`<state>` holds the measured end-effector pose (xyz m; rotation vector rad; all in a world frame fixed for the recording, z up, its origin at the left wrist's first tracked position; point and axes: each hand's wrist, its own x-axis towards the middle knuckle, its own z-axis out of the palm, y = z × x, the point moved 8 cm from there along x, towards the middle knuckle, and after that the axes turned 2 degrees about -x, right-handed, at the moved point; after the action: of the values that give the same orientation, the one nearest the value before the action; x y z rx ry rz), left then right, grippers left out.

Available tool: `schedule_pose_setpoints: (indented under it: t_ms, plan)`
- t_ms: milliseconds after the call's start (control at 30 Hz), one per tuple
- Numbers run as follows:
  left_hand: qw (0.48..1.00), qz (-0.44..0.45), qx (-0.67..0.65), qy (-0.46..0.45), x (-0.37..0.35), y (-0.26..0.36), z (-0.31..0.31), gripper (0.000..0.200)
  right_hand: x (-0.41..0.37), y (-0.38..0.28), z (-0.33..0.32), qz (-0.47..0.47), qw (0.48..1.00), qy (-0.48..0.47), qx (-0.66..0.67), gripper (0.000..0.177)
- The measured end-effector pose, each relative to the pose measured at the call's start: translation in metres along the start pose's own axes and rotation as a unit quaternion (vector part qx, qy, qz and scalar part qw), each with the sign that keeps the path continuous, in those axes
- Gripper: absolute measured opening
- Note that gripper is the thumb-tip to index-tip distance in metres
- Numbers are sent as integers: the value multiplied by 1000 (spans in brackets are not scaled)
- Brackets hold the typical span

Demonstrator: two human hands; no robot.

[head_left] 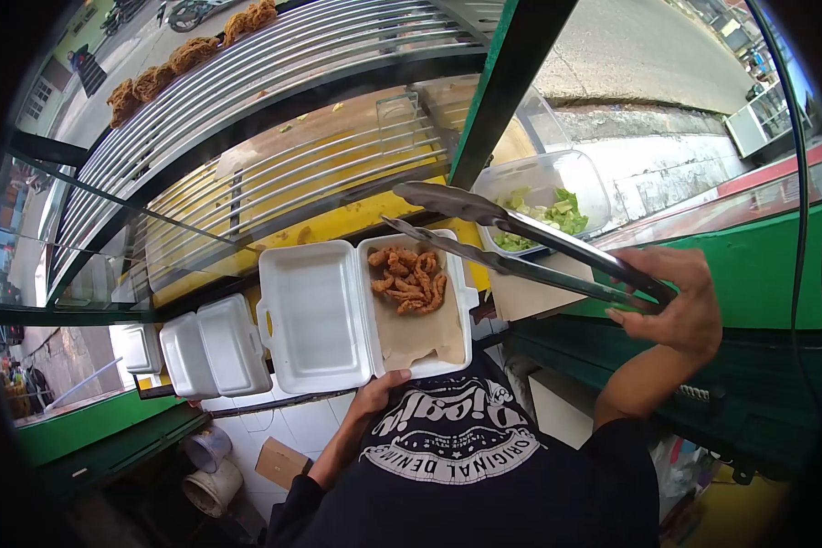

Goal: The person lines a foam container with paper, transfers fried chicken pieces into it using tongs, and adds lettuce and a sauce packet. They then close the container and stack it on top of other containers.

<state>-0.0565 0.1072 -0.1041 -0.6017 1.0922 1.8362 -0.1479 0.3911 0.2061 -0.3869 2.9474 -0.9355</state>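
Observation:
My left hand (379, 395) grips the near edge of an open white foam takeaway box (315, 315), its thumb over the rim. Brown paper (420, 340) lines the box's right half, and pieces of fried chicken (409, 279) lie on it. The left half holds nothing. In my right hand (671, 297) is a pair of metal tongs (557, 247), its jaws apart and pointing left above the box's far right corner. Nothing sits between the jaws. Beyond the tongs stands a clear plastic tub (586, 178) of lettuce leaves (562, 215).
Several foam boxes (233, 342) line the counter at left. Fried chicken pieces (192, 57) rest on the upper metal rack (274, 68) of the glass display case. A green post (498, 87) rises at centre right. Buckets (212, 489) and a cardboard piece (281, 463) sit below.

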Motion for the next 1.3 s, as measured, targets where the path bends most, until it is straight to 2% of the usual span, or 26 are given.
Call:
schedule_pose_setpoints:
  t_ms: [33, 67, 133, 167, 200, 267, 333, 400, 467, 600, 667, 700, 733, 833, 900, 1000, 1067, 1100, 1133, 1200, 1233, 1267, 1300]
  plan:
    - [1000, -2, -1, -4, 4, -1, -1, 53, -19, 7, -4, 80, 997, -21, -8, 49]
    - [1000, -13, -8, 1, 7, -6, -6, 47, -30, 6, -8, 84, 996, -22, -10, 49]
    - [999, -31, -10, 3, 12, -13, -11, 40, -46, 10, -20, 160, 984, 16, -80, 48]
    - [1000, -19, 4, -6, 11, -11, -18, 46, -47, 18, -19, 264, 961, 2, -78, 47]
    - [1000, -6, 20, -16, 14, -9, -17, 53, -41, 26, -20, 269, 960, 6, -77, 47]
    - [999, 3, 30, -22, 21, -9, -19, 48, -23, 45, -28, 265, 930, -6, -254, 43]
    - [999, 14, 38, -28, 18, -1, -13, 44, 8, 44, -29, 284, 888, -39, -360, 36]
    - [996, -24, 83, 27, 7, 12, -4, 46, 38, 48, -31, 283, 858, -41, -427, 36]
    - [996, -31, 83, 30, 6, 8, -6, 48, 71, 51, -24, 261, 823, -81, -499, 32]
    - [998, -15, 55, 26, 7, 5, -8, 50, 114, 51, 4, 205, 807, -149, -533, 31]
    - [998, -29, 48, 27, 7, 3, -6, 50, 119, 67, 31, 214, 779, -245, -537, 27]
    - [999, -21, 39, 32, 6, 5, -4, 49, 121, 69, 39, 129, 800, -164, -563, 22]
    - [999, -12, 31, 35, 7, 5, 0, 49, 121, 79, 41, 154, 794, -195, -555, 18]
    - [1000, -12, -10, 17, 11, 0, 2, 47, 116, 77, 31, 126, 816, -157, -542, 21]
    - [1000, -13, -7, 23, 9, 3, 0, 47, 111, 62, 12, 147, 851, -124, -488, 23]
    - [999, -20, -1, 34, 13, 0, 0, 47, 96, 48, -14, 147, 869, -116, -458, 32]
    - [999, -25, -4, 42, 14, -2, -2, 47, 85, 20, -26, 111, 894, -83, -426, 28]
    - [998, -32, 5, 49, 13, -1, -4, 45, 84, 23, -29, 155, 906, -106, -380, 28]
    - [998, -38, 13, 55, 12, 1, -4, 43, 82, 20, -30, 153, 906, -108, -379, 28]
    - [997, -33, 26, 65, 10, 5, -2, 42, 75, 6, -22, 88, 942, -133, -296, 27]
    - [998, -19, 26, 54, 11, 7, 0, 42, 76, -2, -12, 82, 940, -157, -290, 30]
    - [999, -6, 26, 42, 12, 8, 2, 41, 77, -4, -1, 34, 944, -184, -270, 32]
    - [999, 19, 30, 32, 16, 9, 1, 38, 78, -6, 9, 41, 942, -201, -265, 34]
